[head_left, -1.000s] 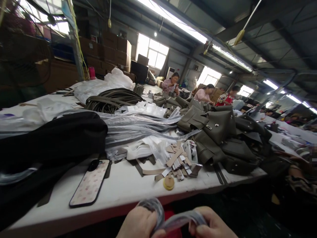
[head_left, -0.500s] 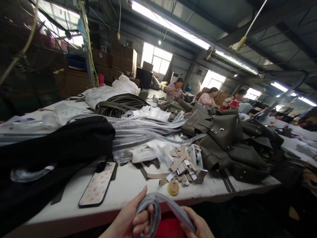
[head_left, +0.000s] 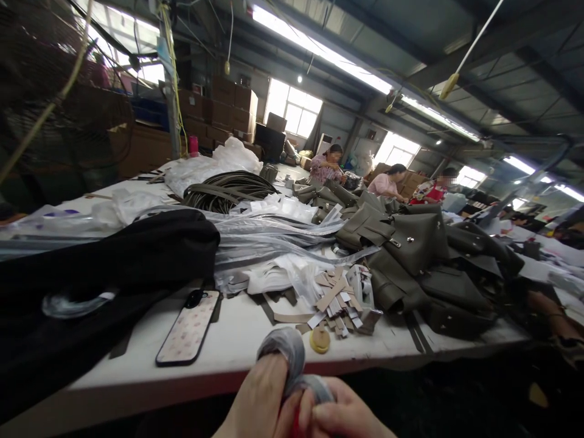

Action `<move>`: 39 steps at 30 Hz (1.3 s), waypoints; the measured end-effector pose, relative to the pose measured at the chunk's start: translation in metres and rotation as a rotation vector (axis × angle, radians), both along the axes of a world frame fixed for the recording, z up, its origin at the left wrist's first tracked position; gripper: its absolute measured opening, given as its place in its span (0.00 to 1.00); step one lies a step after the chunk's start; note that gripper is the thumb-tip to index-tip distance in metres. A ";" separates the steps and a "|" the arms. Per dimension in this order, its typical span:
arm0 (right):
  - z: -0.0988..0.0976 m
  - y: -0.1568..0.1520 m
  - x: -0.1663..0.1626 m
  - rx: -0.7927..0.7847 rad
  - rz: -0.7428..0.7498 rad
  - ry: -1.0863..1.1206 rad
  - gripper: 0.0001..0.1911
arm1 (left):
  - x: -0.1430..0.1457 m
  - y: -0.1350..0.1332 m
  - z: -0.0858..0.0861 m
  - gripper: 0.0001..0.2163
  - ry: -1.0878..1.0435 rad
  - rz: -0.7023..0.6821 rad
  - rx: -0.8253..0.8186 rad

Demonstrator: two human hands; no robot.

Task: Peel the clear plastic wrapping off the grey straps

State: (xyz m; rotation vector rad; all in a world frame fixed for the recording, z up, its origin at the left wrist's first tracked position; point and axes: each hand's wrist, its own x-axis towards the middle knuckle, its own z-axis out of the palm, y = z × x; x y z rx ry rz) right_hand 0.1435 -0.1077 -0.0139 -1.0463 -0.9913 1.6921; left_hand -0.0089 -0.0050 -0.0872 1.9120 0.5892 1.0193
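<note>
Hands meet at the bottom edge of the view, below the near rim of the table [head_left: 137, 389]. The left hand [head_left: 258, 401] is closed around a grey strip [head_left: 285, 350], whose end loops up over the fingers; the loop rides high because the strip is gathered into the palm rather than laid flat. The right hand [head_left: 342, 417] pinches the other part of the strip just beside the left, thumb on top, so both hands touch or nearly touch. Something red shows between them; what it is cannot be told.

On the table, a phone [head_left: 189, 328] lies flat near the edge, within reach on the left. A yellow disc [head_left: 320, 340] sits just beyond the strip, next to a heap of tan scraps [head_left: 335, 298]. Olive bags [head_left: 410, 255] are piled to the right, clear sleeves [head_left: 274, 234] in the middle, black cloth [head_left: 104, 267] to the left. Other persons [head_left: 385, 181] work at the far end.
</note>
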 end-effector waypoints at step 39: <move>-0.056 -0.007 0.025 -0.019 0.136 -0.632 0.15 | 0.002 -0.027 -0.010 0.17 0.240 -0.310 -0.556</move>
